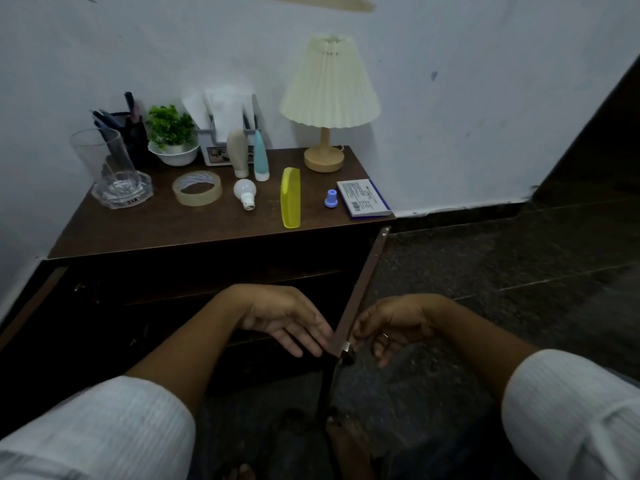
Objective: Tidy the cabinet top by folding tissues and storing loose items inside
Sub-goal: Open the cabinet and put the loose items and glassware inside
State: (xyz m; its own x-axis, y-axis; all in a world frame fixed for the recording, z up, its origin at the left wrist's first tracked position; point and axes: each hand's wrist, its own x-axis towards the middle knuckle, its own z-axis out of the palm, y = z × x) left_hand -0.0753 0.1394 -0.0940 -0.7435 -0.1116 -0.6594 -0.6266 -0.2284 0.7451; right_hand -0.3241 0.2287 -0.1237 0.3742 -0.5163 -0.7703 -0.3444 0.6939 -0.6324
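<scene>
Now we have both hands low in the frame at the free edge of the open cabinet door. Our left hand lies spread, fingers flat against the door's inner face, while our right hand curls loosely round the outer side near a small metal fitting, closed on nothing we can make out. We judge this grip steadies the door so the dark interior is open for storing.

Up on the brown surface, the loose items wait in a row: tape roll, bulb, yellow comb, a small blue cap and a white box. Tissues stand in a holder at the back, between a potted plant and a pleated lamp. Behind is a pale wall; at the right, dark stone floor.
</scene>
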